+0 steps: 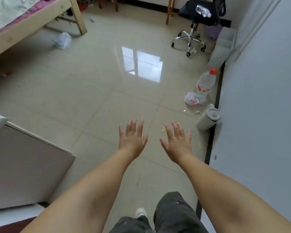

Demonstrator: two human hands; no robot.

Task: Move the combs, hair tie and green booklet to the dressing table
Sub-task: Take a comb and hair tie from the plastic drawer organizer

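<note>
At far left a wooden bed (pixel 40 19) with pale bedding stands over the tiled floor (pixel 91 84), and a crumpled plastic bag (pixel 62 40) lies just beside its leg. Below that, a grey cabinet (pixel 23 165) fills the lower left corner. In the middle, the left hand (pixel 132 138) and the right hand (pixel 177 143) reach forward side by side over the floor, palms down, fingers spread, both empty and touching nothing. A white shoe (pixel 141 212) and dark trousers (pixel 171 212) show beneath the arms. Farther right, a black chair (pixel 202 14) carries a water bottle (pixel 203 10) on its seat. Along the wall (pixel 267 98) stand a red-capped bottle (pixel 205 81), a white bag (pixel 194 99) and a grey cup (pixel 208 117). No comb, hair tie or booklet shows anywhere.
</note>
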